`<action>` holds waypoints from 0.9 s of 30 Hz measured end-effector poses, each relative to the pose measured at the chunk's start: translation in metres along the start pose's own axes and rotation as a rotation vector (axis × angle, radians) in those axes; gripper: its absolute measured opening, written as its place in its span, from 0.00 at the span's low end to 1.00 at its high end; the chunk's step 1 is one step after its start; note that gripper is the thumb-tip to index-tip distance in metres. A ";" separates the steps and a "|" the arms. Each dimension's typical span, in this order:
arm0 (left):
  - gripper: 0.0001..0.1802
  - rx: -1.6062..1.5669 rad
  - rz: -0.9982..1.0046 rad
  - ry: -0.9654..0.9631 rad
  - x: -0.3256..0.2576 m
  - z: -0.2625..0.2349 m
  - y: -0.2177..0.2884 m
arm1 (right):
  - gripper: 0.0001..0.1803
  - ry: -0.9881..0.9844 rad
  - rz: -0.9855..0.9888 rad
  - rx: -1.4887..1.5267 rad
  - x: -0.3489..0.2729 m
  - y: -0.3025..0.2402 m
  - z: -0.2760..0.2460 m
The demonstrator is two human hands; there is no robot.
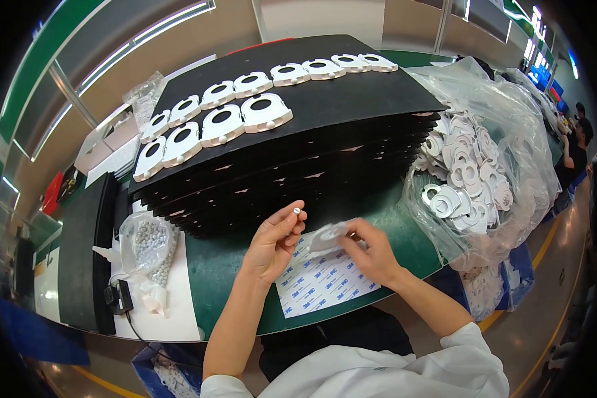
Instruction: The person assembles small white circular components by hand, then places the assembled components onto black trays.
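Note:
Pinched between the fingertips of my left hand (pixel 272 244) is a small white bead (pixel 297 211) with a darker spot on it. My right hand (pixel 373 255) grips a flat white plastic part (pixel 324 240), smeared by motion, a short way to the right of the bead. Both hands are over a white sheet with blue print (pixel 328 288) on the green table (pixel 235 302). Beyond them rises a tall stack of black trays (pixel 351 99). On its top, white plastic parts with round holes (pixel 253 83) lie in two rows.
A large clear bag (pixel 527 156) at the right holds many loose white parts (pixel 467 172). To the left sits a bag of small white beads (pixel 154 245), near a small black device (pixel 118 297) with a cable. Blue bins (pixel 521 272) stand below the table. Another person (pixel 570 156) is at far right.

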State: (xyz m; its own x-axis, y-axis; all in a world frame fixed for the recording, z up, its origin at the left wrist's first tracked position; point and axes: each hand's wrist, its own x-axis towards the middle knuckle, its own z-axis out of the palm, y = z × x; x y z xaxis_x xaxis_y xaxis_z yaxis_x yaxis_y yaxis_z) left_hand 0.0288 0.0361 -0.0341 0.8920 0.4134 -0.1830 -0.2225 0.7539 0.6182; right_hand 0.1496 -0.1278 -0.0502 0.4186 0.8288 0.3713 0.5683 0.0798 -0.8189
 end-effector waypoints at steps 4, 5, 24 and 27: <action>0.14 -0.021 -0.001 -0.024 -0.001 0.000 -0.002 | 0.06 0.201 0.201 0.522 0.017 -0.004 -0.003; 0.13 0.000 -0.011 -0.020 0.000 -0.002 -0.004 | 0.07 0.226 0.209 0.626 0.023 -0.006 -0.004; 0.06 0.041 -0.095 -0.012 0.001 -0.007 -0.014 | 0.07 0.187 0.156 0.646 0.039 -0.015 0.011; 0.10 0.049 -0.107 -0.038 0.001 -0.006 -0.015 | 0.07 0.200 0.148 0.642 0.036 -0.025 0.008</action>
State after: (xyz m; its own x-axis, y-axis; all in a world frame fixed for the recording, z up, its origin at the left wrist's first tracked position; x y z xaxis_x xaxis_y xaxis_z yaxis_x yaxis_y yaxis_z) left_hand 0.0311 0.0278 -0.0482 0.9243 0.3111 -0.2213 -0.1065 0.7667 0.6331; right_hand 0.1449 -0.0954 -0.0195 0.6176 0.7427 0.2588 -0.0111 0.3372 -0.9414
